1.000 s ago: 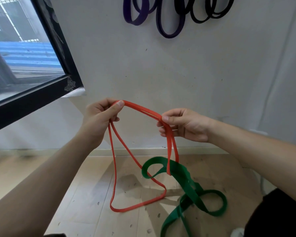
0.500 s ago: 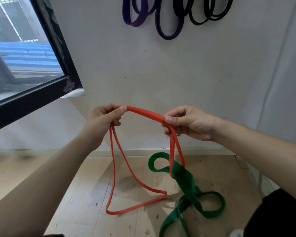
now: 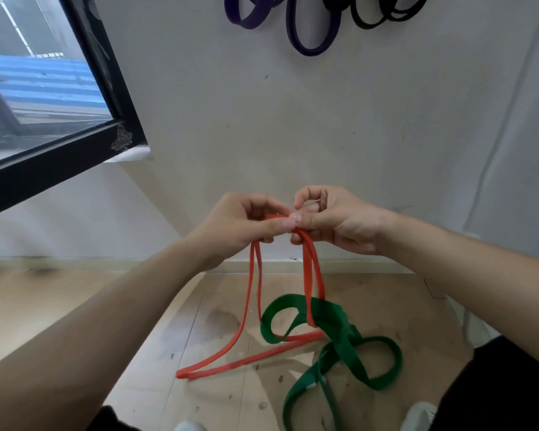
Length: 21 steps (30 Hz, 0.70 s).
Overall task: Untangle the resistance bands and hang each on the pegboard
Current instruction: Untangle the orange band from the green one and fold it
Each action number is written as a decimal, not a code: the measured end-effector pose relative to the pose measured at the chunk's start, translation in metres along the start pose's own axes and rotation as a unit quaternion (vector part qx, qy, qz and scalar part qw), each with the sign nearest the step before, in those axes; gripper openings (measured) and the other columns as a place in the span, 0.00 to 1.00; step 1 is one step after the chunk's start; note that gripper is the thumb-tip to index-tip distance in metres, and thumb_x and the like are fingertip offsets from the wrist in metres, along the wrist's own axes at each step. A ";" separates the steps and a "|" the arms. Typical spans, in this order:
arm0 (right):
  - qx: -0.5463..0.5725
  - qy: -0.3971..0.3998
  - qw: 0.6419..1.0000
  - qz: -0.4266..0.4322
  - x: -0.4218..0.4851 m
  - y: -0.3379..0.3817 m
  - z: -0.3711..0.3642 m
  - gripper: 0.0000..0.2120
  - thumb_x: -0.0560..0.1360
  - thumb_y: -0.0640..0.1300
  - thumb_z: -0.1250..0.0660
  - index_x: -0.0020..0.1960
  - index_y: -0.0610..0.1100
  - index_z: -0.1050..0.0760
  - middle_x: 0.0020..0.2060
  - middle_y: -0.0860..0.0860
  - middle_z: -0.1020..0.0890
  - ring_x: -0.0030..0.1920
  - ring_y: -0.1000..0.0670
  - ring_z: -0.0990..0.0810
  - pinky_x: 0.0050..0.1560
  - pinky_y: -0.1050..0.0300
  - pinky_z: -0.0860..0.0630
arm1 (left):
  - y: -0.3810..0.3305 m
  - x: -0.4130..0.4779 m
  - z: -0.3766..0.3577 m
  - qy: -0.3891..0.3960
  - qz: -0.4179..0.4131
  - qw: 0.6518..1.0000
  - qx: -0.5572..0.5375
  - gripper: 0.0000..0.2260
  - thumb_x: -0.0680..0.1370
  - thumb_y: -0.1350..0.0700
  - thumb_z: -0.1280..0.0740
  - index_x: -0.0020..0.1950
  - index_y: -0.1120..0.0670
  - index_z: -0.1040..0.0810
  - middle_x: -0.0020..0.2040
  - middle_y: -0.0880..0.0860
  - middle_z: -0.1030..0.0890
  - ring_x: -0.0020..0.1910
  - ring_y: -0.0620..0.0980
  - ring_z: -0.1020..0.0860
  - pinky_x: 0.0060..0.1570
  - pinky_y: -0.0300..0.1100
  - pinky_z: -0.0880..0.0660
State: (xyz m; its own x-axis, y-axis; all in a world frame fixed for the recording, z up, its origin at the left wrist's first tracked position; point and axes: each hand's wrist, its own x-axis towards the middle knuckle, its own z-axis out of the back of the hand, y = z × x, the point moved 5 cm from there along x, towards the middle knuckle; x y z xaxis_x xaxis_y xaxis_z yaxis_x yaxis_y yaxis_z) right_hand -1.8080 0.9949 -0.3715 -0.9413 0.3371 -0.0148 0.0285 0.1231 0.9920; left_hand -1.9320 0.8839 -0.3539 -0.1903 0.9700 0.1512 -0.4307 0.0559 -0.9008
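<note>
Red band (image 3: pixel 307 275) pinched at its top by left hand (image 3: pixel 240 225) and right hand (image 3: pixel 336 222); rest hanging to the floor (image 3: pixel 137 321) at 6 o'clock, seemingly caught in green band (image 3: pixel 343 334). Probably the untangling step. Next: slip red free, then hang by purple bands (image 3: pixel 311 42) at 12 o'clock.

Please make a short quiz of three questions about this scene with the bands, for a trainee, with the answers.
1. True or false: the left hand and the right hand both pinch the red band.
2. Where does the green band lie? A: on the floor. B: on the window sill. C: over a wrist.
3. Fill in: on the wall hang purple bands and ____ bands.
Key: 1 true; 2 A; 3 black bands.
</note>
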 end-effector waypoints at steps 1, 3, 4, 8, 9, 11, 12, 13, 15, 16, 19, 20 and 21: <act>-0.007 -0.003 1.000 0.000 0.000 -0.002 -0.001 0.12 0.69 0.36 0.27 0.49 0.40 0.26 0.34 0.44 0.17 0.37 0.44 0.15 0.44 0.52 0.16 | -0.001 0.000 0.000 -0.005 -0.010 1.000 0.014 0.16 0.71 0.48 0.25 0.53 0.55 0.14 0.44 0.55 0.13 0.44 0.52 0.17 0.44 0.41 0.20; -0.015 -0.006 1.000 0.000 0.000 -0.004 -0.002 0.11 0.72 0.35 0.28 0.52 0.38 0.26 0.38 0.42 0.16 0.42 0.42 0.14 0.47 0.52 0.17 | -0.003 0.000 0.002 -0.010 -0.024 0.999 0.045 0.13 0.72 0.49 0.26 0.51 0.56 0.13 0.43 0.54 0.13 0.44 0.54 0.16 0.42 0.41 0.20; -0.031 -0.013 0.999 -0.002 0.000 -0.006 -0.001 0.11 0.75 0.36 0.29 0.55 0.37 0.25 0.41 0.41 0.16 0.45 0.42 0.14 0.49 0.51 0.17 | -0.003 -0.001 0.004 -0.018 -0.029 0.998 0.058 0.12 0.72 0.50 0.26 0.51 0.56 0.13 0.42 0.53 0.13 0.43 0.53 0.16 0.41 0.40 0.20; -0.165 -0.072 0.982 -0.057 -0.001 -0.041 0.020 0.11 0.79 0.39 0.33 0.61 0.39 0.23 0.54 0.44 0.16 0.57 0.42 0.17 0.63 0.45 0.21 | 0.000 -0.002 0.015 -0.078 -0.032 0.993 0.079 0.05 0.75 0.57 0.25 0.49 0.56 0.14 0.43 0.55 0.14 0.39 0.45 0.18 0.39 0.37 0.21; -0.218 -0.070 0.970 -0.079 -0.003 -0.056 0.026 0.13 0.77 0.38 0.32 0.62 0.42 0.23 0.57 0.46 0.17 0.60 0.43 0.19 0.64 0.45 0.22 | 0.001 -0.003 0.019 -0.090 -0.029 0.993 0.076 0.05 0.75 0.58 0.25 0.49 0.56 0.14 0.43 0.55 0.14 0.38 0.45 0.18 0.39 0.37 0.21; -0.354 -0.028 0.926 -0.132 -0.010 -0.093 0.032 0.26 0.73 0.40 0.26 0.69 0.47 0.27 0.63 0.50 0.21 0.64 0.47 0.23 0.65 0.51 0.24 | 0.003 -0.006 0.025 -0.108 -0.024 0.991 0.071 0.04 0.75 0.59 0.25 0.49 0.55 0.14 0.42 0.56 0.14 0.37 0.44 0.19 0.39 0.36 0.21; -0.405 -0.006 0.901 -0.157 -0.013 -0.111 0.031 0.35 0.71 0.42 0.23 0.74 0.49 0.32 0.66 0.51 0.24 0.67 0.49 0.26 0.67 0.53 0.26 | 0.003 -0.007 0.026 -0.116 -0.025 0.991 0.068 0.04 0.75 0.59 0.26 0.49 0.55 0.14 0.41 0.55 0.15 0.36 0.43 0.20 0.38 0.36 0.21; -0.441 0.006 0.881 -0.172 -0.014 -0.126 0.028 0.42 0.69 0.46 0.21 0.77 0.49 0.37 0.69 0.52 0.27 0.69 0.49 0.28 0.69 0.52 0.28 | 0.003 -0.008 0.028 -0.125 -0.027 0.990 0.066 0.04 0.75 0.60 0.26 0.49 0.56 0.15 0.40 0.55 0.15 0.35 0.42 0.21 0.38 0.35 0.22; -0.484 -0.003 0.858 -0.172 -0.010 -0.148 0.020 0.48 0.66 0.53 0.19 0.79 0.50 0.42 0.70 0.51 0.27 0.71 0.48 0.29 0.74 0.44 0.33 | 0.004 -0.009 0.033 -0.149 -0.029 0.987 0.060 0.04 0.75 0.60 0.26 0.49 0.57 0.15 0.39 0.55 0.16 0.33 0.41 0.22 0.36 0.34 0.23; -0.500 -0.022 0.850 -0.162 -0.008 -0.157 0.018 0.48 0.66 0.54 0.19 0.79 0.50 0.41 0.69 0.51 0.25 0.70 0.47 0.28 0.74 0.42 0.34 | 0.006 -0.010 0.036 -0.161 -0.028 0.985 0.058 0.05 0.75 0.60 0.26 0.50 0.58 0.15 0.39 0.55 0.16 0.33 0.41 0.22 0.36 0.33 0.23; -0.533 -0.075 0.833 -0.125 -0.003 -0.166 0.018 0.38 0.67 0.53 0.20 0.72 0.52 0.33 0.60 0.53 0.19 0.63 0.47 0.23 0.70 0.44 0.32 | 0.011 -0.013 0.043 -0.191 -0.030 0.979 0.068 0.06 0.76 0.60 0.27 0.52 0.58 0.15 0.37 0.52 0.17 0.32 0.40 0.23 0.35 0.32 0.24; -0.544 -0.075 0.827 -0.122 -0.002 -0.165 0.020 0.33 0.68 0.54 0.21 0.68 0.52 0.30 0.56 0.54 0.19 0.60 0.48 0.22 0.68 0.45 0.31 | 0.012 -0.013 0.044 -0.198 -0.028 0.977 0.068 0.06 0.77 0.60 0.27 0.52 0.58 0.15 0.37 0.52 0.18 0.32 0.40 0.23 0.35 0.32 0.24; -0.555 -0.070 0.820 -0.122 0.000 -0.165 0.021 0.29 0.67 0.56 0.21 0.64 0.53 0.28 0.53 0.56 0.19 0.57 0.50 0.22 0.66 0.45 0.30 | 0.013 -0.013 0.046 -0.206 -0.025 0.976 0.065 0.06 0.77 0.59 0.27 0.52 0.58 0.15 0.38 0.53 0.18 0.32 0.41 0.24 0.35 0.33 0.24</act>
State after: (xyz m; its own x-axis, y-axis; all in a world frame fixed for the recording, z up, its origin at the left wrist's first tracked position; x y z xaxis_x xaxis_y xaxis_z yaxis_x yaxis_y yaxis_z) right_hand -1.8052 0.9944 -0.5375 -0.8236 0.5419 -0.1673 -0.5514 -0.6960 0.4600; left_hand -1.9758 0.8608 -0.3493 -0.4929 0.7883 0.3682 -0.5511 0.0445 -0.8332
